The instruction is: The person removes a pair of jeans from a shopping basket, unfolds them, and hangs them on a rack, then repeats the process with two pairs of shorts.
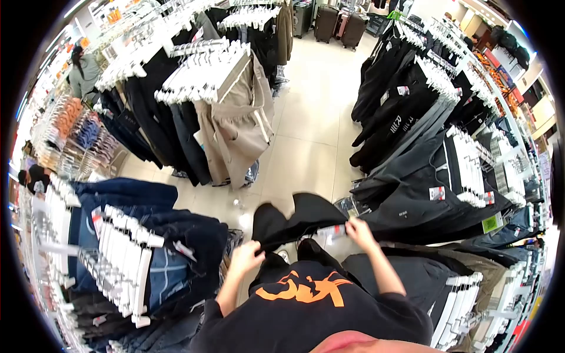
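Black trousers (300, 219) hang stretched out in front of my body, between my two hands. My left hand (246, 257) has its fingers closed on one end of the waistband. At the other end, my right hand (359, 231) grips the trousers beside a clear hanger with a red-and-white tag (336, 230). The legs of the trousers spread forward above the floor and look slightly blurred.
Racks of jeans (170, 265) stand at the left and beige trousers (229, 141) hang ahead. Dark trousers (406, 200) on white hangers line the right. A tiled aisle (306, 117) runs forward to suitcases (326, 23). A person (85, 73) stands at the far left.
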`<state>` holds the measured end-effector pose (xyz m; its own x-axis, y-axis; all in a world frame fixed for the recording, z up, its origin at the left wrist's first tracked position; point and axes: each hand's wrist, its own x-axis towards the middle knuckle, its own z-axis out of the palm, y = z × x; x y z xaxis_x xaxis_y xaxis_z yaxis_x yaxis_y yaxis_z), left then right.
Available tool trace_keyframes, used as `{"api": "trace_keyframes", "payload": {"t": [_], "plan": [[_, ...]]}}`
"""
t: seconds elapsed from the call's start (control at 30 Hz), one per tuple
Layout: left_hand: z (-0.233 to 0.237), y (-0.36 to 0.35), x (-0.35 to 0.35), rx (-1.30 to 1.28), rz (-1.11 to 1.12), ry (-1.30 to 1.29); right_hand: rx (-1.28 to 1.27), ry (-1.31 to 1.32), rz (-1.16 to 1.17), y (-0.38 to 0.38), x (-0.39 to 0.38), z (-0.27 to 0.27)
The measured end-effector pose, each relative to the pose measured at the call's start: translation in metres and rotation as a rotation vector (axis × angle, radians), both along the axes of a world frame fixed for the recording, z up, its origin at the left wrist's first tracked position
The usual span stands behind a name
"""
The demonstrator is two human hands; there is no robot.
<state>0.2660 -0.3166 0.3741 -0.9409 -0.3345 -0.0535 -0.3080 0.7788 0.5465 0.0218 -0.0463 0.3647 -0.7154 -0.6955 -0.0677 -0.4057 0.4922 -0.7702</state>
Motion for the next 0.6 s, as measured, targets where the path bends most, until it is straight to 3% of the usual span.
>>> {"api": "trace_keyframes", "payload": {"t": [0.03,0.07,0.1,0.17,0.2,0.37,0.43,0.6], "plan": [[-0.014,0.006,-0.007,0.003,0.009,-0.053,-0.041,-0.156,-0.151,0.001,0.019,-0.013],[-0.023,0.011,-0.018,-0.006,0.006,-0.149,-0.080,-0.055,-0.200,0.006,0.033,-0.050],[-0.020,0.016,-0.034,0.002,-0.011,-0.202,-0.107,-0.128,-0.239,0.001,0.046,-0.055],[-0.031,0.020,-0.069,0.014,-0.106,-0.248,-0.057,-0.317,-0.234,-0.011,0.053,-0.074],[-0.032,0.019,-0.088,0.015,-0.153,-0.253,-0.055,-0.226,-0.190,-0.025,0.043,-0.073],[-0.019,-0.017,-0.193,-0.099,-0.348,-0.277,-0.047,-0.071,-0.076,-0.081,-0.073,-0.056],[-0.005,-0.040,-0.234,-0.195,-0.412,-0.258,-0.101,0.021,-0.046,-0.103,-0.120,-0.021],[0.008,-0.086,-0.316,-0.213,-0.200,-0.109,-0.216,-0.006,-0.248,-0.133,-0.208,-0.018]]}}
